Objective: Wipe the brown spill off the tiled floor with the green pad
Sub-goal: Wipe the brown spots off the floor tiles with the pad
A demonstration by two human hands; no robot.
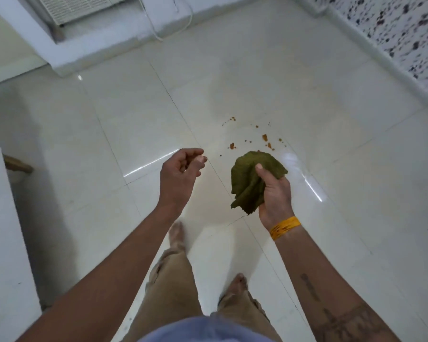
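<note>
green pad (250, 180) bunched in the curled right hand (274, 193) above the tiled floor (331, 156), left hand (177, 177) loosely curled, holding nothing, brown spill (265, 138) just beyond.

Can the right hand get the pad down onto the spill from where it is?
Probably yes. The right hand grips the pad above the floor, and nothing lies between it and the spill. The person is standing, so they would need to bend down.

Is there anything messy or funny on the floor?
Yes. Small brown crumbly spill bits are scattered on the shiny white tiled floor, just beyond the crumpled green pad gripped in the right hand. They're not wiped yet.
</note>
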